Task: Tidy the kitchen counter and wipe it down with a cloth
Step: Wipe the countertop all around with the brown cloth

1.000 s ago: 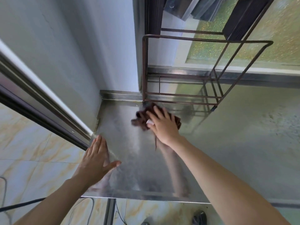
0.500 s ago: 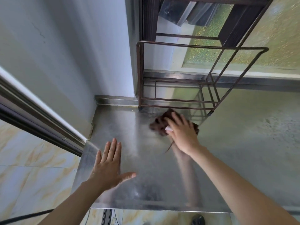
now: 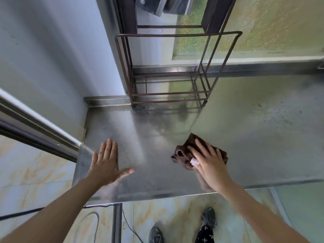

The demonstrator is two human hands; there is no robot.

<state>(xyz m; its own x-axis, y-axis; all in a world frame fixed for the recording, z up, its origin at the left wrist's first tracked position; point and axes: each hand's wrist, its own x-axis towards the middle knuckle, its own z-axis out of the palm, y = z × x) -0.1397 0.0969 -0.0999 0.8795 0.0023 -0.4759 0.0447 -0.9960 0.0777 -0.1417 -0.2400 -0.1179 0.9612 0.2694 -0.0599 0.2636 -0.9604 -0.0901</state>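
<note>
A crumpled dark brown cloth (image 3: pixel 184 152) lies on the shiny steel counter (image 3: pixel 254 137), a little back from its front edge. My right hand (image 3: pixel 208 162) presses down flat on the cloth, fingers spread over it, with a white band on one finger. My left hand (image 3: pixel 107 162) rests flat on the counter near its left front corner, fingers apart, holding nothing. The two hands are well apart.
An empty brown metal wire rack (image 3: pixel 168 67) stands at the back of the counter against the window. A pale wall (image 3: pixel 52 58) closes the left side. Below the front edge are tiled floor, a black cable (image 3: pixel 91 218) and my shoes (image 3: pixel 208 216).
My right hand has dragged the cloth from beside the rack toward the front and right of the counter. My left hand stays flat near the left front corner.
</note>
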